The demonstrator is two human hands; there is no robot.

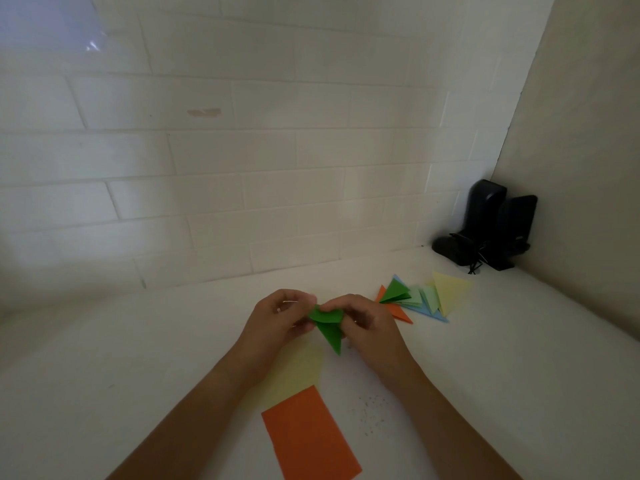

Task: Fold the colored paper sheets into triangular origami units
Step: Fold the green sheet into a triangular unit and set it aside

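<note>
Counter (502, 358), as I view it: two flat sheets (310, 434) nearest me, overlapping, between my forearms. Beyond them, left hand (280, 315) and right hand (363, 317) with a folded piece (329, 329) between. Folded units (420, 299) far right. Speakers (491, 226) behind, in the corner.

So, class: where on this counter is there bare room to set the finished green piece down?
Bare counter left of the left hand, up to the wall. Also right of the orange sheet, below the folded pile. Crowded: the pile and the speakers in the corner.
</note>
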